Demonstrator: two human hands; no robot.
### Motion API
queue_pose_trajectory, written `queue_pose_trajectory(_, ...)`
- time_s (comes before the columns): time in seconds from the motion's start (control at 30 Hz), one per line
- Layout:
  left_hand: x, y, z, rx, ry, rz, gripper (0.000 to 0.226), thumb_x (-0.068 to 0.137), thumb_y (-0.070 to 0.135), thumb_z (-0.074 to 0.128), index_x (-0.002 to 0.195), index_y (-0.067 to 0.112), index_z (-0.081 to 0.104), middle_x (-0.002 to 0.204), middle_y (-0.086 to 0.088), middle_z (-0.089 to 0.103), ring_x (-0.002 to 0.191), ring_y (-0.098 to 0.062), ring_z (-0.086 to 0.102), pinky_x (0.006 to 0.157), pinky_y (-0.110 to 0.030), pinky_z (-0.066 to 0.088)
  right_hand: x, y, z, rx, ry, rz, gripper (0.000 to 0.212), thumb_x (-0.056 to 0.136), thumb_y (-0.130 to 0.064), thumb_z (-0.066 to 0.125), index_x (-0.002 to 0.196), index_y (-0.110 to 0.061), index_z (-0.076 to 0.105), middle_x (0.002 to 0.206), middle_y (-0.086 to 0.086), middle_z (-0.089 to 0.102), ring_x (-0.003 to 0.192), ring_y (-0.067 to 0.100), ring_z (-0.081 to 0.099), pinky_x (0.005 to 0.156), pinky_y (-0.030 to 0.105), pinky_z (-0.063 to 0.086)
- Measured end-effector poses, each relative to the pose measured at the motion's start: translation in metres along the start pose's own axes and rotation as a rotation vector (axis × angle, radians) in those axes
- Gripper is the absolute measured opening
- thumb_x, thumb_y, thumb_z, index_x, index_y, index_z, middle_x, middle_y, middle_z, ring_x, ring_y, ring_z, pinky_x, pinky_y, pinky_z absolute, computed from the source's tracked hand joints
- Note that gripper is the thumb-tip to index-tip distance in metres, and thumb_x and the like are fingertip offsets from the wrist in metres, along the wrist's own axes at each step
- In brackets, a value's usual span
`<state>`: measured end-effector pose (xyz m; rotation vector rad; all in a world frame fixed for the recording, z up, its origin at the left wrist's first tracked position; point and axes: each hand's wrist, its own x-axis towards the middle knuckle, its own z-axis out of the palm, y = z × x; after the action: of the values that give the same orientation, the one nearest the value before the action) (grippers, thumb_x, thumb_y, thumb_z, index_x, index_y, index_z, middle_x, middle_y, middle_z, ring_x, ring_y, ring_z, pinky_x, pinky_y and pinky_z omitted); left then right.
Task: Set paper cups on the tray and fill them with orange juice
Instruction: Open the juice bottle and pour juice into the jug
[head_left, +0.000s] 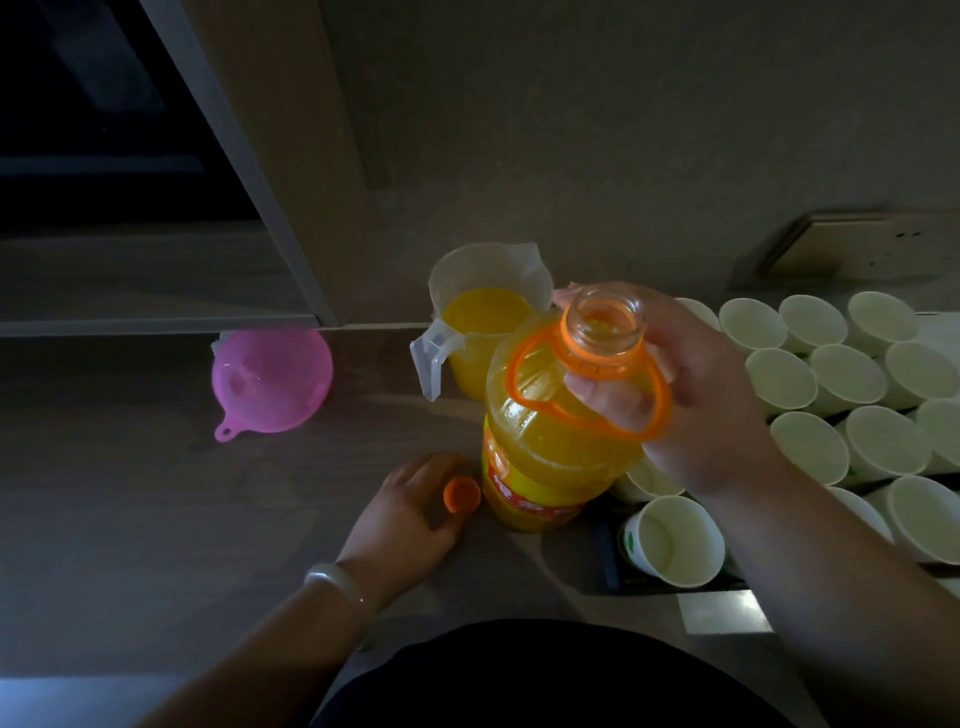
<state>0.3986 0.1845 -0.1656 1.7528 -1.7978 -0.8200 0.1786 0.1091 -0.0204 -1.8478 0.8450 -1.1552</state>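
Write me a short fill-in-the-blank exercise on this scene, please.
The left hand holds the orange ____. The right hand grips the open ____. The funnel is ____. The cups on the tray are ____.
Missing: cap; bottle; pink; empty.

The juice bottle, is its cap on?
No, the juice bottle has an open mouth, and the left hand holds the orange cap.
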Motion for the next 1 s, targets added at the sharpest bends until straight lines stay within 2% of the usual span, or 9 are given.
queue_pose_trajectory(0.1, -0.005, 0.02, -0.018, -0.025, 0.165, 0.071, 0.055, 0.078, 0.04, 0.055, 0.131, 0.026, 0.051, 0.127, 0.011, 0.049, 0.121, -0.016, 0.052, 0.1, -0.029, 0.043, -0.008, 0.004, 0.0, 0.016, -0.02, 0.018, 0.047, 0.075, -0.036, 0.069, 0.12, -0.031, 0.057, 0.116, -0.016, 0.061, 0.112, 0.014, 0.058, 0.09, 0.026, 0.045)
queue_pose_trajectory(0.23, -0.005, 0.073, -0.055, -0.162, 0.41, 0.465, 0.056, 0.094, 0.033, 0.047, 0.14, 0.005, 0.035, 0.146, -0.014, 0.039, 0.135, -0.03, 0.039, 0.102, -0.052, 0.042, -0.036, 0.021, 0.002, 0.041, 0.009, 0.108, 0.096, 0.065, -0.048, 0.078, 0.144, -0.016, 0.035, 0.139, -0.003, 0.047, 0.129, 0.018, 0.047, 0.1, 0.032, 0.044)
queue_pose_trajectory(0.3, -0.001, 0.108, -0.073, -0.144, 0.416, 0.603, 0.064, 0.096, 0.045, 0.043, 0.141, 0.002, 0.028, 0.15, -0.02, 0.029, 0.139, -0.035, 0.032, 0.104, -0.055, 0.039, -0.048, 0.024, 0.007, 0.038, 0.053, 0.137, 0.107, 0.061, -0.066, 0.077, 0.146, -0.028, 0.027, 0.144, -0.017, 0.039, 0.133, 0.011, 0.042, 0.103, 0.029, 0.043)
queue_pose_trajectory(0.37, 0.004, 0.134, -0.081, -0.054, 0.377, 0.679, 0.071, 0.093, 0.053, 0.044, 0.142, 0.004, 0.026, 0.151, -0.024, 0.023, 0.143, -0.034, 0.026, 0.107, -0.054, 0.036, -0.052, 0.025, 0.013, 0.107, 0.076, 0.149, 0.106, 0.058, -0.07, 0.077, 0.144, -0.04, 0.023, 0.143, -0.026, 0.038, 0.133, 0.007, 0.042, 0.101, 0.024, 0.043)
queue_pose_trajectory(0.4, 0.006, 0.142, -0.08, -0.009, 0.354, 0.685, 0.074, 0.091, 0.055, 0.046, 0.143, 0.007, 0.025, 0.152, -0.024, 0.02, 0.144, -0.031, 0.023, 0.108, -0.053, 0.034, -0.053, 0.027, 0.015, 0.148, 0.077, 0.148, 0.106, 0.058, -0.068, 0.079, 0.143, -0.042, 0.023, 0.143, -0.026, 0.038, 0.133, 0.007, 0.043, 0.101, 0.024, 0.044)
queue_pose_trajectory(0.53, 0.006, 0.149, -0.055, 0.074, 0.317, 0.544, 0.091, 0.081, 0.063, 0.057, 0.149, 0.016, 0.018, 0.158, -0.014, 0.012, 0.148, -0.023, 0.015, 0.115, -0.044, 0.028, -0.053, 0.035, 0.016, 0.184, 0.029, 0.136, 0.108, 0.059, -0.057, 0.084, 0.143, -0.055, 0.017, 0.151, -0.016, 0.033, 0.137, 0.016, 0.042, 0.106, 0.046, 0.043)
queue_pose_trajectory(0.67, 0.004, 0.148, -0.041, 0.155, 0.382, 0.434, 0.106, 0.076, 0.066, 0.058, 0.151, 0.009, 0.009, 0.159, -0.005, 0.008, 0.149, -0.013, 0.007, 0.119, -0.026, 0.017, -0.052, 0.037, 0.014, 0.122, 0.004, 0.173, 0.11, 0.059, -0.055, 0.083, 0.141, -0.06, 0.01, 0.151, -0.01, 0.033, 0.133, 0.006, 0.044, 0.1, 0.019, 0.043)
queue_pose_trajectory(0.9, 0.002, 0.154, -0.034, 0.179, 0.421, 0.374, 0.108, 0.074, 0.067, 0.06, 0.151, 0.008, 0.01, 0.159, -0.004, 0.01, 0.148, -0.016, 0.011, 0.119, -0.029, 0.017, -0.055, 0.042, 0.011, 0.166, -0.01, 0.166, 0.107, 0.062, -0.058, 0.082, 0.142, -0.058, 0.012, 0.149, -0.017, 0.036, 0.133, 0.011, 0.046, 0.102, 0.028, 0.044)
queue_pose_trajectory(1.0, 0.003, 0.158, -0.035, 0.169, 0.417, 0.345, 0.108, 0.073, 0.069, 0.058, 0.151, 0.012, 0.01, 0.158, -0.001, 0.011, 0.148, -0.012, 0.01, 0.118, -0.029, 0.017, -0.053, 0.038, 0.011, 0.19, -0.015, 0.181, 0.104, 0.065, -0.058, 0.08, 0.143, -0.056, 0.012, 0.148, -0.02, 0.035, 0.133, 0.008, 0.045, 0.101, 0.024, 0.044)
